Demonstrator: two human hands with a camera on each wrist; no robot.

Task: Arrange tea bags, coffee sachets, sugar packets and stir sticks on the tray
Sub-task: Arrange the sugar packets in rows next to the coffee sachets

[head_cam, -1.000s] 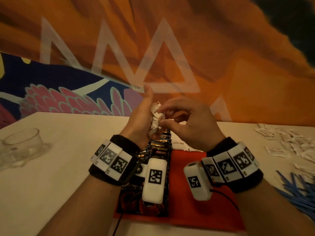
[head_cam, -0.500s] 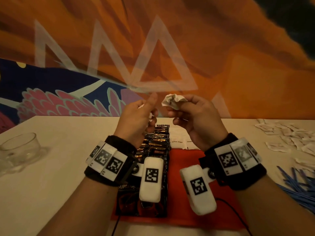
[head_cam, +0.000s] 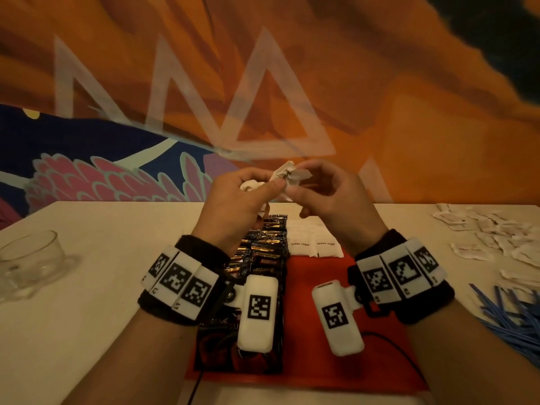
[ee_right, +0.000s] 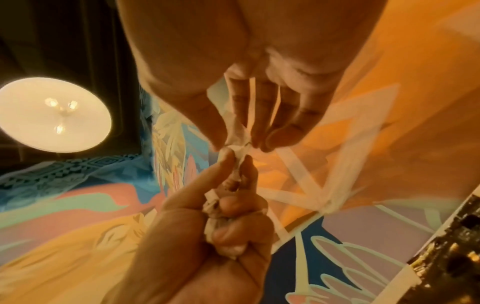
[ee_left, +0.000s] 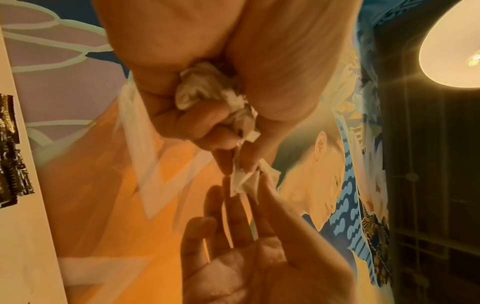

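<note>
Counter: pale counter (head_cam: 96,258), its far edge against a painted wall.
Wall: mural (head_cam: 380,112) in orange, with pale triangle outlines and pink feather shapes on dark blue at the left.
Lamp: round lit lamp (ee_right: 52,115) overhead, seen from both wrist views.
Tray: red tray (head_cam: 318,366) on the counter just before the person.
Sachets: dark coffee sachets (head_cam: 263,252) in a row along the tray's left side.
Sugar: white packets marked "brown sugar" (head_cam: 314,248) at the tray's far end, just right of the sachets.
Loose packets: white packets (head_cam: 496,238) scattered on the counter at the far right, off the tray.
Sticks: blue stir sticks (head_cam: 517,320) in a heap at the right edge, near side.
Glass: clear glass cup (head_cam: 29,264) at the left, well apart from the tray.
Left hand: left hand (head_cam: 233,206) raised above the tray's far end, lower fingers curled round a crumpled wad (ee_left: 205,90); thumb and forefinger pinch a white packet (head_cam: 287,175).
Right hand: right hand (head_cam: 330,200) raised facing it; thumb and forefinger pinch the same packet's other end, the other fingers loose and nearly straight.
Grip: both clamped on the packet, held in the air between the hands.
</note>
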